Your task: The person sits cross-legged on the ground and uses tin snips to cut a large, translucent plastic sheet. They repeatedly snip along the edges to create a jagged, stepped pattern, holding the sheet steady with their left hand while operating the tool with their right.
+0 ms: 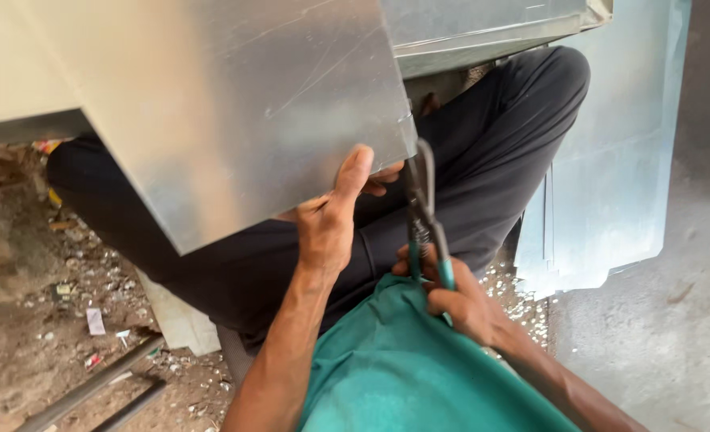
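Left hand [332, 220] gripping metal sheet [235, 112], right hand [459, 300] clenched on upright snips [424, 216], blades pointing away at sheet corner.

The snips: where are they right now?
In the head view, right of centre: the snips are gripped by the right hand, blades at the lower right corner of the metal sheet that the left hand steadies.
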